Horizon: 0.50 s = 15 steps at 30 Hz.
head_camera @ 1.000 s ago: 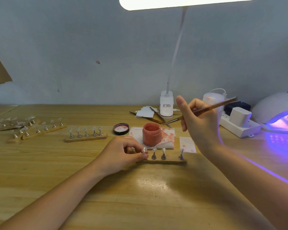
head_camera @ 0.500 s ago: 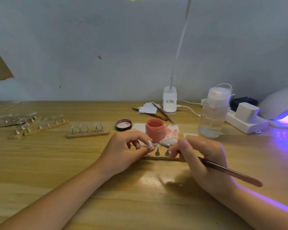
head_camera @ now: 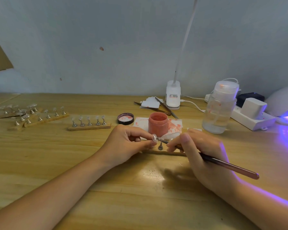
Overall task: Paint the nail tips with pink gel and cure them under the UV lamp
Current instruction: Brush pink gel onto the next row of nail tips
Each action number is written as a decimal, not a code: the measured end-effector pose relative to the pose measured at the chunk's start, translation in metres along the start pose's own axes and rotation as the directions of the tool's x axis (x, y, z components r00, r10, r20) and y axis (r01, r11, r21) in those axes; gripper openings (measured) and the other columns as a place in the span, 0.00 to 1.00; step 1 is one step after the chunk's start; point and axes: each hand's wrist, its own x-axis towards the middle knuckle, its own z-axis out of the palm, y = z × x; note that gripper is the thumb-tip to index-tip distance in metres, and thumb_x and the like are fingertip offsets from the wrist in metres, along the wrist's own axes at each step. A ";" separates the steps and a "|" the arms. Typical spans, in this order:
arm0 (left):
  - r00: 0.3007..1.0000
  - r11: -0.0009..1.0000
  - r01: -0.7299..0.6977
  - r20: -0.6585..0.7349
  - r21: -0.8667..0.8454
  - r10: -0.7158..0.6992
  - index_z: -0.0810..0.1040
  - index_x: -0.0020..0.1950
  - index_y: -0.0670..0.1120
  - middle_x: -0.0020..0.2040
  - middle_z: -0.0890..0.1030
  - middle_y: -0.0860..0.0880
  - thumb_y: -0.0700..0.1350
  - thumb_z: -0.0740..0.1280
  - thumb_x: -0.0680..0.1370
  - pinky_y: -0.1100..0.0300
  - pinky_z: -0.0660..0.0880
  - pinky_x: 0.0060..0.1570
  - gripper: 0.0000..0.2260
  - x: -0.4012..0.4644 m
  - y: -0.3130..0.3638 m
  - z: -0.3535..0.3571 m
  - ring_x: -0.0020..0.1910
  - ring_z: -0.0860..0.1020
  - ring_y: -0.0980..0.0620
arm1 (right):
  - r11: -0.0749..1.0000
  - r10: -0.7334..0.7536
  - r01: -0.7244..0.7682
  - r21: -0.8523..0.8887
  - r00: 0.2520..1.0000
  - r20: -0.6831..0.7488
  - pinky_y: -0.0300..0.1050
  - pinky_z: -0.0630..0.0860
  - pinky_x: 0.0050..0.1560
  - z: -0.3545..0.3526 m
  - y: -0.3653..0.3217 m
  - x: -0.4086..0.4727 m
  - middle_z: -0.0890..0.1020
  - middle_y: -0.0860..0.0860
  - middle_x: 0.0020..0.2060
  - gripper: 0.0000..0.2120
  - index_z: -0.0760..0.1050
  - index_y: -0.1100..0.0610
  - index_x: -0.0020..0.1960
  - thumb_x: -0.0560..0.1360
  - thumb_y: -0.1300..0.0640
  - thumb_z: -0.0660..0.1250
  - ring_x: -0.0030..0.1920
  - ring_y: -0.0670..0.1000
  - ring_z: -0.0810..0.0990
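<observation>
- Wooden desk (head_camera: pixel 40 163) stands against a pale blue-grey wall, with violet light spilling across its right side.
- Left hand (head_camera: pixel 128 145) pinches a clear nail tip (head_camera: pixel 154 137) between thumb and forefinger, just above a wooden holder strip (head_camera: pixel 163 152).
- Right hand (head_camera: pixel 204 155) grips a brown brush (head_camera: pixel 229 166) like a pen; its fine end touches the nail tip, its handle points to the near right.
- One metal stand (head_camera: pixel 160 146) rises from the strip between the two hands.
- Open jar of pink gel (head_camera: pixel 158 124) stands just behind the hands on stained white paper (head_camera: pixel 175 127), with its black lid (head_camera: pixel 125 118) lying to the left.
- Another strip of five nail tips (head_camera: pixel 89 124) lies left of the lid; more strips (head_camera: pixel 28 115) sit farther left.
- UV lamp (head_camera: pixel 284 103) glows violet at the far right edge, beside a white power strip (head_camera: pixel 253 120).
- Clear pump bottle (head_camera: pixel 220 107) stands right of the jar, and a white clip lamp base (head_camera: pixel 173 95) stands by the wall.
</observation>
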 end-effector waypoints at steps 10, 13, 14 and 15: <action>1.000 0.999 -0.009 0.006 -0.043 0.009 0.83 0.37 0.50 0.34 0.82 0.54 0.36 0.73 0.66 0.64 0.70 0.32 0.08 0.001 0.000 0.000 0.29 0.69 0.54 | 0.996 0.048 -0.048 0.075 0.999 0.009 0.41 0.75 0.38 -0.001 -0.003 0.000 0.81 0.47 0.33 0.25 0.80 0.58 0.39 0.79 0.44 0.52 0.36 0.43 0.79; 1.000 0.999 -0.017 0.014 -0.037 0.018 0.83 0.38 0.49 0.35 0.83 0.56 0.35 0.73 0.67 0.68 0.68 0.30 0.08 0.000 0.001 0.000 0.29 0.68 0.53 | 0.994 0.093 -0.096 0.056 0.995 0.045 0.45 0.75 0.40 -0.001 -0.002 -0.001 0.81 0.45 0.33 0.26 0.81 0.58 0.38 0.77 0.42 0.53 0.37 0.43 0.80; 1.000 0.999 -0.022 0.017 -0.036 0.023 0.83 0.38 0.49 0.36 0.83 0.56 0.35 0.73 0.67 0.69 0.68 0.30 0.08 0.000 0.001 0.000 0.30 0.68 0.52 | 0.987 0.123 -0.127 0.101 0.991 0.048 0.49 0.76 0.39 -0.001 -0.003 -0.002 0.81 0.46 0.31 0.27 0.81 0.59 0.37 0.77 0.42 0.53 0.35 0.44 0.80; 0.999 0.999 -0.026 0.019 -0.036 0.027 0.83 0.38 0.49 0.36 0.83 0.56 0.35 0.73 0.67 0.69 0.69 0.30 0.08 0.000 0.002 0.000 0.30 0.68 0.52 | 0.980 0.135 -0.139 0.141 0.990 0.036 0.52 0.77 0.38 -0.001 -0.003 -0.003 0.81 0.48 0.30 0.28 0.81 0.60 0.36 0.77 0.41 0.53 0.34 0.45 0.81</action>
